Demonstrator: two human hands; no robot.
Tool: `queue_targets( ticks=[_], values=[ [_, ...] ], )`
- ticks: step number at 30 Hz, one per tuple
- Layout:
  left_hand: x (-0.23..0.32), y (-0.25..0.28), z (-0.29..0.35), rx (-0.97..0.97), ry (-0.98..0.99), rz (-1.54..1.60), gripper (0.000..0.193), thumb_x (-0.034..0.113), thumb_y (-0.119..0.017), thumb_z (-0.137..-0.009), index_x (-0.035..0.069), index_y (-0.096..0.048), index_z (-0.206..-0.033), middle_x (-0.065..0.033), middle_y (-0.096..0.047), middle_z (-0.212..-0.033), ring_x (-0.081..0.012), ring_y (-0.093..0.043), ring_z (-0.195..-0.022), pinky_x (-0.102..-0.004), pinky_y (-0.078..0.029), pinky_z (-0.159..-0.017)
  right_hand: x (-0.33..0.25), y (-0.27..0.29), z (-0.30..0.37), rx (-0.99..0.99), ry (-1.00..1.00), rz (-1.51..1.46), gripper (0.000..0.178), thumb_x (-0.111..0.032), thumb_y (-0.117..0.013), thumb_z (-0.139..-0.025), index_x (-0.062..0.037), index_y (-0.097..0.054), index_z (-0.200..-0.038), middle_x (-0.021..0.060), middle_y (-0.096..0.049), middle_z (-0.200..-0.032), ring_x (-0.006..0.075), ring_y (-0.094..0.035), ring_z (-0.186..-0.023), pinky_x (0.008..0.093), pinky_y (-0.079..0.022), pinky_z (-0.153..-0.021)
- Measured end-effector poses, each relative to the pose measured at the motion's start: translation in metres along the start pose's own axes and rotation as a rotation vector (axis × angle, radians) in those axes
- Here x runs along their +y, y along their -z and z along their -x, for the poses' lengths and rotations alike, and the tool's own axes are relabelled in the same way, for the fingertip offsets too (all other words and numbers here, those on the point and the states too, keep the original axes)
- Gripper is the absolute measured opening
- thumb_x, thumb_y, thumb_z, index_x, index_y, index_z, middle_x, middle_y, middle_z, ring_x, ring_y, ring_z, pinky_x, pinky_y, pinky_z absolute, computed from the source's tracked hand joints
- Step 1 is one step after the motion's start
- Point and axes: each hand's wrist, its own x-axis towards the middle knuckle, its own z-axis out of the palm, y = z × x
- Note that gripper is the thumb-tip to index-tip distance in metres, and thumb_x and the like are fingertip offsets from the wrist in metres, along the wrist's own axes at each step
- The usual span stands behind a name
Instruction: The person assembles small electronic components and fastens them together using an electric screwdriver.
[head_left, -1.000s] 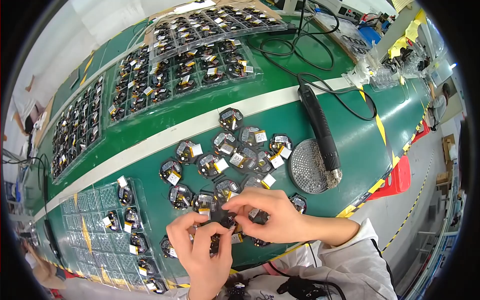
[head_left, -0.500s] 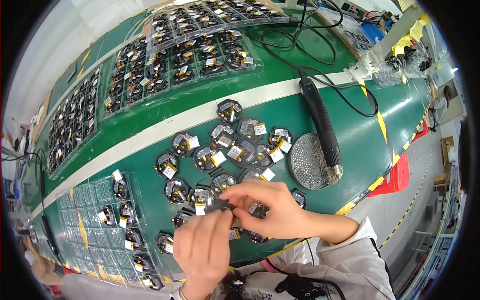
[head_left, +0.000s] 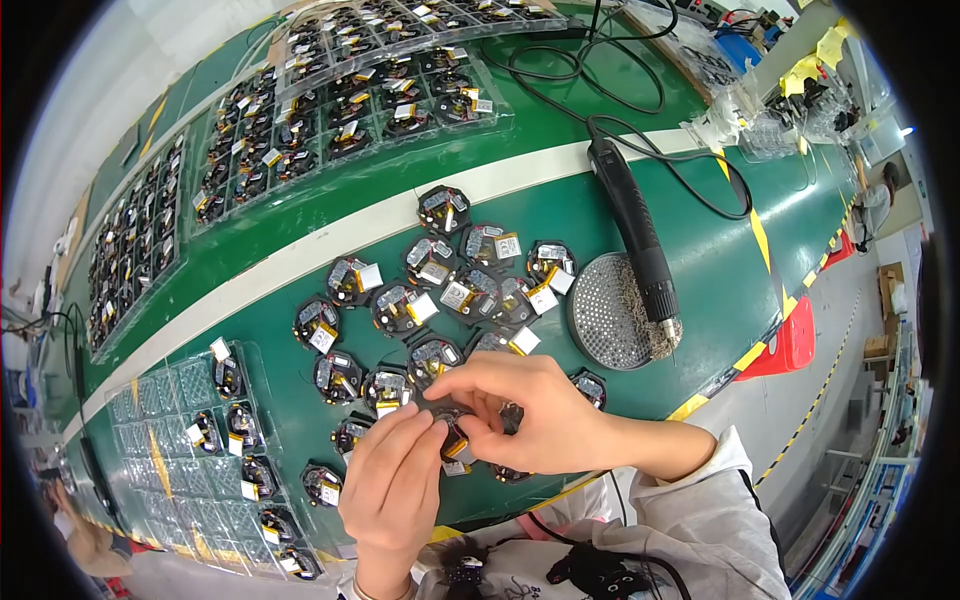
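The left hand point(head_left: 392, 485) curls, its grip hidden. By its fingertips at two o'clock, a partly hidden, roundish black circuit module point(head_left: 455, 440), long axis unclear, sits nearer the right hand point(head_left: 535, 410), whose thumb and forefinger pinch it at eight o'clock.

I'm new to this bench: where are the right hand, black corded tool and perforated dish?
Right hand point(head_left: 552, 410): head view, thumb side of the hand.
Black corded tool point(head_left: 635, 228): head view, middle of its body.
Perforated dish point(head_left: 602, 318): head view, bare perforated surface.
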Motion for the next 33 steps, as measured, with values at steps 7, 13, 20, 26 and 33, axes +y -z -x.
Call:
queue_targets(
  ticks=[7,13,20,26,33],
  values=[
    [-0.001,-0.003,0.002,-0.047,0.015,-0.011,0.02,-0.01,-0.07,-0.065,-0.003,-0.07,-0.084,-0.0103,-0.067,-0.09,-0.0294,-0.066,-0.087,-0.0345,-0.056,-0.073,0.007,-0.002,0.0,0.039,0.026,0.094,0.031,0.007,-0.063,-0.073,-0.0027,-0.064,-0.103,0.0035,-0.057,-0.073,0.0095,-0.054,-0.054,0.0232,-0.043,-0.048],
    [0.0,-0.004,0.004,-0.072,0.018,-0.083,0.02,-0.009,-0.07,-0.067,-0.003,-0.07,-0.086,-0.01,-0.066,-0.091,-0.0286,-0.065,-0.087,-0.0348,-0.055,-0.073,0.012,0.001,-0.002,-0.027,-0.054,-0.023,0.034,0.007,-0.059,-0.078,-0.0014,-0.063,-0.111,0.0059,-0.059,-0.079,0.0112,-0.058,-0.062,0.0244,-0.048,-0.052],
    [-0.001,-0.001,0.005,-0.105,0.019,-0.12,0.021,-0.009,-0.07,-0.066,-0.003,-0.07,-0.087,-0.0101,-0.064,-0.091,-0.0288,-0.064,-0.086,-0.0355,-0.054,-0.072,0.009,0.002,-0.003,-0.081,-0.101,-0.171,0.029,0.005,-0.057,-0.083,0.0036,-0.06,-0.111,0.0087,-0.059,-0.081,0.0131,-0.058,-0.069,0.0254,-0.052,-0.061],
    [-0.002,-0.003,0.004,-0.065,0.016,-0.042,0.025,-0.012,-0.07,-0.064,-0.003,-0.07,-0.087,-0.0099,-0.065,-0.09,-0.0285,-0.065,-0.084,-0.035,-0.054,-0.071,0.006,0.003,-0.003,-0.12,-0.187,-0.152,0.038,0.01,-0.059,-0.076,0.0007,-0.06,-0.113,0.0088,-0.058,-0.088,0.0124,-0.062,-0.078,0.0243,-0.054,-0.067],
    [-0.001,-0.009,0.006,-0.003,0.08,0.032,0.022,-0.013,-0.07,-0.066,-0.002,-0.069,-0.084,-0.0095,-0.065,-0.088,-0.0276,-0.065,-0.084,-0.0342,-0.053,-0.071,0.003,0.004,-0.003,-0.121,-0.199,-0.155,0.037,0.012,-0.059,-0.073,0.0022,-0.059,-0.109,0.0083,-0.056,-0.084,0.0115,-0.059,-0.072,0.0245,-0.053,-0.062]
  ],
)
